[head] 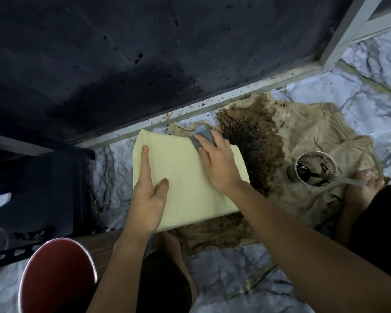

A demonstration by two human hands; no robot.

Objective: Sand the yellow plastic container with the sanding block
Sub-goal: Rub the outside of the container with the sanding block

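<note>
Yellow container (190,177) lying on its side over a stained cloth (303,141) on marble floor (224,285). Grey sanding block (203,137) pressed at its far edge under right hand (217,163), fingers curled over it. Left hand (148,195) flat on the near face, fingers straight. Dirty cup (314,168) well to the right.

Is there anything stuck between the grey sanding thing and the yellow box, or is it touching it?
Nothing visible is in the way. The right hand presses the grey sanding block straight onto the far upper edge of the yellow container. The left hand lies flat on the container's left side, away from the block.
</note>
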